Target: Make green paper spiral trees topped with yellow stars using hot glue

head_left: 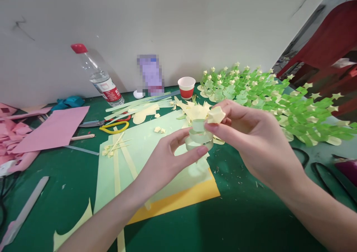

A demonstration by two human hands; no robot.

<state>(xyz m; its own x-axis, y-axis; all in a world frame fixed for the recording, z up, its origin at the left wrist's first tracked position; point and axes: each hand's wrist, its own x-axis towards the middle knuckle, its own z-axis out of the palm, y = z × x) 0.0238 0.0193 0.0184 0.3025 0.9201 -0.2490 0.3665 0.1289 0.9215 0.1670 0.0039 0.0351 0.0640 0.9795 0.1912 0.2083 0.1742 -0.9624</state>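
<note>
The person's left hand (pixel 167 155) pinches light green paper loops (pixel 198 136) between thumb and fingers. The right hand (pixel 248 129) has its thumb and fingertips closed around 1 cream paper star (pixel 216 115), just above the loops. Beneath the left hand lie pale green sheets (pixel 145 140), with an orange sheet (pixel 178 199) showing under their near edge. Yellow-handled scissors (pixel 114 127) rest beyond the left wrist, and farther out on that side stands a bottle (pixel 106 84) with a red cap. Straight beyond the hands, 1 paper cup (pixel 186 88) stands on the green table (pixel 237 222). Rows of green paper plants (pixel 259 92) topped with stars spread beyond and to the right of the right hand
</note>
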